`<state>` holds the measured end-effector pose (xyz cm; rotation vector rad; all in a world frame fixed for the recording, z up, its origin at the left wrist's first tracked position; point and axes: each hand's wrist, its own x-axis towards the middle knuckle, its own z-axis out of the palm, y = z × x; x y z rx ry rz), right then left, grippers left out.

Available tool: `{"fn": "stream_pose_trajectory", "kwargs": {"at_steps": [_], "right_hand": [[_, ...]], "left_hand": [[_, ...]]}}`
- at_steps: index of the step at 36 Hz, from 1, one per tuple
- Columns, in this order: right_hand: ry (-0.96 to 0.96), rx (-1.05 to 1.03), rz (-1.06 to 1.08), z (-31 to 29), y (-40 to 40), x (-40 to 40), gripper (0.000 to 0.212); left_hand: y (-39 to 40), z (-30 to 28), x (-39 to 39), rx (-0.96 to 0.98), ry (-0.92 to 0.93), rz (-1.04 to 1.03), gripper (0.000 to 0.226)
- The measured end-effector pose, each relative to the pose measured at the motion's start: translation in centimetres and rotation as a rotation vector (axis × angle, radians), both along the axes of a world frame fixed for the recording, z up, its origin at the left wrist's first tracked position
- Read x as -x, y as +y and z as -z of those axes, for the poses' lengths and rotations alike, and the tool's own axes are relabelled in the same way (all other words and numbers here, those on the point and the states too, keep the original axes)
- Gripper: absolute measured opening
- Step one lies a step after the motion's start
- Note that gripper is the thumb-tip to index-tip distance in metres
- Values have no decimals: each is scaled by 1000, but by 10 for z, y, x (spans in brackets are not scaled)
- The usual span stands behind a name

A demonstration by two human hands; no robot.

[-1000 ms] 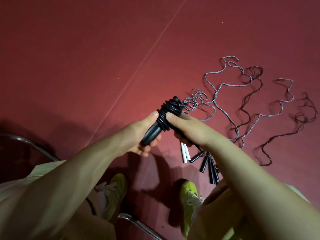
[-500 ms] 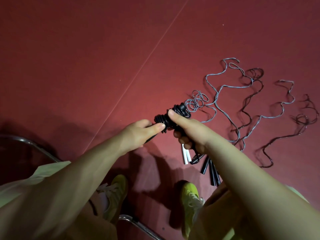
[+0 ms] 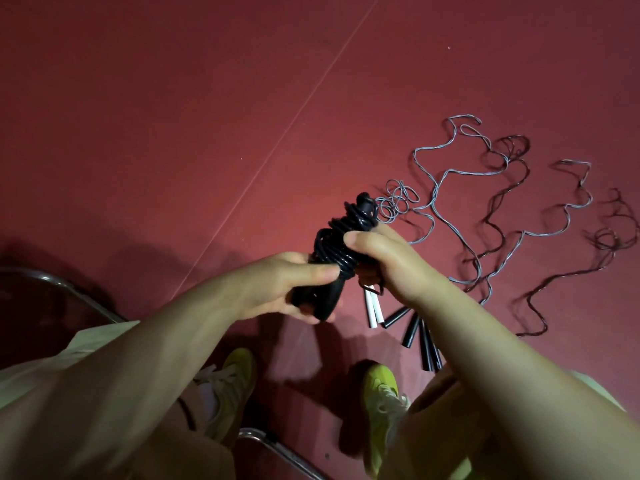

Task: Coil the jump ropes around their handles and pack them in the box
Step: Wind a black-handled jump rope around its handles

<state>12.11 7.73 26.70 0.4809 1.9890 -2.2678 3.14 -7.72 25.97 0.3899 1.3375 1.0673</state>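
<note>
A black jump rope (image 3: 341, 242) is wound in tight loops around its black handles and held above the red floor. My left hand (image 3: 277, 289) grips the lower handle ends. My right hand (image 3: 384, 261) clasps the coiled part, thumb pressed on the loops. On the floor to the right lie loose ropes: a grey one (image 3: 446, 188) and a dark one (image 3: 581, 271), spread in wavy lines. Their handles lie below my right wrist, two white ones (image 3: 373, 308) and several black ones (image 3: 414, 330). No box is in view.
The red floor (image 3: 173, 116) carries a thin pale line running diagonally. A metal chair frame (image 3: 65, 289) curves at the left and bottom. My yellow-green shoes (image 3: 379, 393) rest on the floor between my knees.
The coiled bundle has turned more upright and come nearer. My left hand has shifted from pinching the coil to gripping the handle ends, and my right thumb presses the loops.
</note>
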Motion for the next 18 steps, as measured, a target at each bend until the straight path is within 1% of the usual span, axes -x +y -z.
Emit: {"fn": "stream_pose_trajectory", "kwargs": {"at_steps": [1,3,4,6,7,9,11,13,16,18], "right_hand": [[7,23,-15,1,1,-1,24],[17,75,-57,4,4,-3,38],[19,108,-76,5,4,-3,35],[42,170,-148,4,2,-4,17],[45,188,-175,4,1,-5,18],[29,198,-200,3,-1,-5,18],[17,216,-194,3,1,-6,17],[-1,215,-182,2,2,-5,28],[-47,193,-216,-1,3,-4,38],[-108,95,-209,0,3,-3,45]], "left_hand": [[-2,1,1,-11,-90,15,48],[-3,3,3,-32,-308,86,68],[-3,6,4,-70,-414,141,77],[-5,12,1,-176,-588,247,88],[-6,13,-1,-206,-642,276,89],[-6,13,-3,-227,-692,300,91],[-6,11,-4,-238,-724,274,91],[-4,12,-3,-230,-747,247,90],[-4,9,-2,-231,-691,250,85],[-4,12,-2,-146,-617,196,87]]}}
